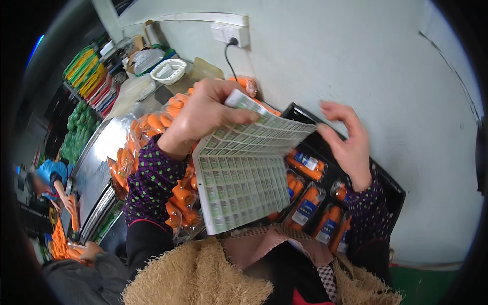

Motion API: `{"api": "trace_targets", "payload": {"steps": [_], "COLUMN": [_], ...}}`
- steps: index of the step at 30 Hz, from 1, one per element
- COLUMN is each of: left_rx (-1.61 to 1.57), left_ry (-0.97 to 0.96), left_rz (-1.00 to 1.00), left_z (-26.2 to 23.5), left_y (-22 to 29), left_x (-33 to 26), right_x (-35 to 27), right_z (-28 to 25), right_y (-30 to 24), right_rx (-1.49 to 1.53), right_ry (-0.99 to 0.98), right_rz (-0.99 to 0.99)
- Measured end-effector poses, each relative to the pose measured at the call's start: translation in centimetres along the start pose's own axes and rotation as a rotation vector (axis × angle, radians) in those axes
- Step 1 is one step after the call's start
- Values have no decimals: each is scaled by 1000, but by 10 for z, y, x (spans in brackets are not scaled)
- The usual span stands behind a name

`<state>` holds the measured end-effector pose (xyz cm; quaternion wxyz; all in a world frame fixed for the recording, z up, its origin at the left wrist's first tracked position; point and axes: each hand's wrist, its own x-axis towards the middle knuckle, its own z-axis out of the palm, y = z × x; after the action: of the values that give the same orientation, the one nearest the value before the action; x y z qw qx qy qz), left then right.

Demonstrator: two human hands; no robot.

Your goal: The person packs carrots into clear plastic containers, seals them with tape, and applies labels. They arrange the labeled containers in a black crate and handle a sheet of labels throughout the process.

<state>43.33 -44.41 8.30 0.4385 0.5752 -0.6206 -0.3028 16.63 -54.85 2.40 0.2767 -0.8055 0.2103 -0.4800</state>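
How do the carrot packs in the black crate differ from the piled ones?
The crate packs lie roughly side by side in the black crate; the piled packs lie jumbled. Several crate packs show blue-and-white labels; I see none on the piled packs. Both are see-through packs of orange carrots.

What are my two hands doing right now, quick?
Left hand: closed, gripping the label sheet near its top edge.
Right hand: open, thumb at the sheet's right corner; contact unclear.
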Motion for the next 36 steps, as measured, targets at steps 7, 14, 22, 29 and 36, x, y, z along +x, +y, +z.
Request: {"api": "trace_targets", "payload": {"steps": [7, 14, 22, 29, 36], "left_rx": [-173, -203, -310, -276, -65], "left_ry": [-214, -221, -151, -116, -156], "left_rz": [13, -18, -157, -186, -47], "left_z": [48, 56, 68, 76, -76], "left_y": [17, 4, 17, 10, 31], "left_x": [7, 0, 0, 4, -68], "right_x": [27, 15, 5, 2, -5], "right_z": [11, 9, 11, 13, -20], "right_y": [-37, -25, -16, -15, 101], "right_rx": [58, -4, -249, -228, 53], "right_ry": [-180, -195, 29, -26, -371], "right_rz": [-259, -258, -565, -423, 206]}}
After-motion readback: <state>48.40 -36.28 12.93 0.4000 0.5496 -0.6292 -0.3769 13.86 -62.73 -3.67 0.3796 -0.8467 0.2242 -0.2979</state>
